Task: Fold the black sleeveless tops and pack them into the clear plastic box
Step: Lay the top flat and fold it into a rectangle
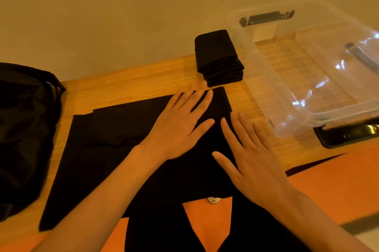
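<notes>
Black sleeveless top [114, 128] lies flat on the wooden tabletop [143, 87], dead centre in front of the person. Its near edge hangs over the front of the tabletop. It looks partly folded: a doubled panel shows across the far-left part, with straight edges and a square far-right corner. It's matte, uniform black, and seams are hard to make out.

Left hand [180, 124] and right hand [252, 161] are both palm-down on the right part of the top. Fingers are straight and spread, pressing flat and grasping nothing. Reads as smoothing or pinning the cloth before the next fold.

Handling, my judgement:
- Thin, limp and light, with no stiffness, so it'll sag and unfold if lifted by one point.
- It looks able to slide on the smooth wood, so keep one palm down while the other folds.
- Not fragile.
- Take hold at the corners or along a folded edge with both hands. Once it's compact, carry it with a palm underneath.

Stack of folded black tops [217, 59] sits at the far side, just beyond the flat one and beside the clear plastic box [338, 114]. The box is on the right, open, and looks empty. So packing not begun, as far as I can see.

Heap of loose black fabric [24, 128] at far left is probably more tops, but I can't tell.
</notes>
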A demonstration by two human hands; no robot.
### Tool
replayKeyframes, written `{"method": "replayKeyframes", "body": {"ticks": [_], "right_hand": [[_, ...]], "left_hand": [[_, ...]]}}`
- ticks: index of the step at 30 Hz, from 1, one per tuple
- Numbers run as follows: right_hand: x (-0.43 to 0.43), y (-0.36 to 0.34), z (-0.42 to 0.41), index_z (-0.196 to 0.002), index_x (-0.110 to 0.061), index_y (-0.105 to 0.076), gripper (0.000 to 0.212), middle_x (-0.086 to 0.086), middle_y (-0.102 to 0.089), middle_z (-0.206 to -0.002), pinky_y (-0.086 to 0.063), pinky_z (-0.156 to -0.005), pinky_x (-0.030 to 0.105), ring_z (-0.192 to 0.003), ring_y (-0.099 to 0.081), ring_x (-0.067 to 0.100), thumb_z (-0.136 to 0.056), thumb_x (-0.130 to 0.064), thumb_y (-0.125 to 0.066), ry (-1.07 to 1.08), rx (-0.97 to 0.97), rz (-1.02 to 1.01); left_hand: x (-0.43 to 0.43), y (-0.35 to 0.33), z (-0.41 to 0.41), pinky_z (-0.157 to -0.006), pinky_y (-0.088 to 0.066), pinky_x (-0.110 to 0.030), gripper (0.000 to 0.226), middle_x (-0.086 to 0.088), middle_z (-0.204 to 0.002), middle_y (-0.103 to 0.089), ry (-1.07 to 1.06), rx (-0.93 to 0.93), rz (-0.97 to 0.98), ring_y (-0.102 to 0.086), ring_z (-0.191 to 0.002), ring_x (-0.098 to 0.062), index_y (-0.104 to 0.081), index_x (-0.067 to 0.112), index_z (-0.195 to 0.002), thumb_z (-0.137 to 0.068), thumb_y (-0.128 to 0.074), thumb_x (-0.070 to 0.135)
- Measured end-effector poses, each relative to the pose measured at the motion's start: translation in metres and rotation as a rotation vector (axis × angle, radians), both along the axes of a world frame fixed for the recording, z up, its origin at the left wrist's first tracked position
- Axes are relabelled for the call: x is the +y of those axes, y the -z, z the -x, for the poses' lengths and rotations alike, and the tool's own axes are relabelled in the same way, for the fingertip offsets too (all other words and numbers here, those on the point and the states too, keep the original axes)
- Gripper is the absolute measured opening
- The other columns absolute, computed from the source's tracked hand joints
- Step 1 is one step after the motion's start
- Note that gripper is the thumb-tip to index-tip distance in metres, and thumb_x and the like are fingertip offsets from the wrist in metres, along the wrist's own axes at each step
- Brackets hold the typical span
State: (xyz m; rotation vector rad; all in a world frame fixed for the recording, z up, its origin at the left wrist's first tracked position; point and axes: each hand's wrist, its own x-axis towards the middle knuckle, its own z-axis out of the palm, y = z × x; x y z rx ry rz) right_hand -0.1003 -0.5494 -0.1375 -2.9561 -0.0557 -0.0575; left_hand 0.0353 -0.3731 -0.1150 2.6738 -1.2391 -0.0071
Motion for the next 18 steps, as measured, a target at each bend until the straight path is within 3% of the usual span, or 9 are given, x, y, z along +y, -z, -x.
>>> {"method": "replayKeyframes", "body": {"ticks": [5, 12, 18], "right_hand": [[0.004, 0.015, -0.004, -0.161, -0.022, -0.01, 0.078, 0.009, -0.002, -0.169, -0.005, -0.125, 0.046, -0.156, 0.006, 0.022, -0.1, -0.07, -0.002, -0.055, 0.061, 0.077], [0.007, 0.005, -0.006, -0.161, -0.029, -0.004, 0.079, 0.008, 0.006, -0.169, -0.001, -0.125, 0.046, -0.155, 0.013, 0.021, -0.097, -0.074, 0.002, -0.125, 0.053, 0.063], [0.004, 0.011, 0.001, -0.161, -0.022, -0.007, 0.086, 0.006, -0.002, -0.169, -0.003, -0.125, 0.045, -0.156, 0.007, 0.02, -0.095, -0.077, -0.002, -0.136, 0.075, 0.131]], "left_hand": [[0.064, 0.013, 0.048, -0.127, 0.007, -0.039, 0.069, 0.005, -0.166, 0.025, -0.204, 0.027, -0.154, 0.027, -0.151, -0.013, 0.011, 0.035, -0.16, -0.1, -0.004, 0.067], [0.183, 0.008, 0.08, -0.125, 0.003, -0.037, 0.07, 0.002, -0.171, 0.004, -0.28, 0.05, -0.162, 0.005, -0.157, -0.02, -0.009, 0.033, -0.162, -0.102, -0.022, 0.067], [0.236, 0.023, 0.106, -0.122, -0.006, -0.04, 0.091, 0.002, -0.171, 0.003, -0.328, 0.071, -0.303, 0.001, -0.157, -0.019, -0.004, 0.033, -0.163, -0.091, -0.024, 0.085]]}}
